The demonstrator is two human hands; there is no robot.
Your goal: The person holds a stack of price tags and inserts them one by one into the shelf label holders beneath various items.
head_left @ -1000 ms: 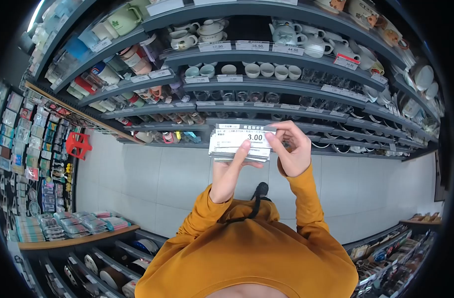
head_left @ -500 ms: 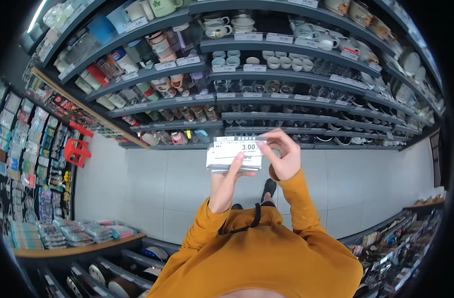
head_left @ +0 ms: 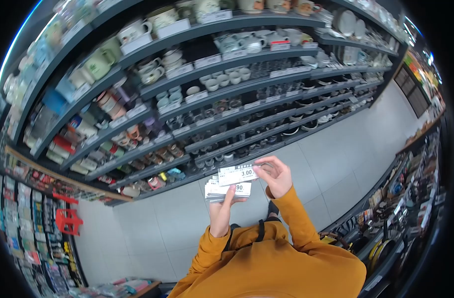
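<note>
Partly hidden cards (head_left: 215,191) in left hand (head_left: 221,213), 3.00 card (head_left: 237,175) (rest illegible) in right hand (head_left: 276,178).

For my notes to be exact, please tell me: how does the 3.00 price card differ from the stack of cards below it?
The price card is pinched at its right end by the right hand; the stack is held by the left hand. The price card looks thin; the stack is thicker, with layered edges. The price card shows 3.00; the stack's front shows 90. Both are white with dark print.
</note>
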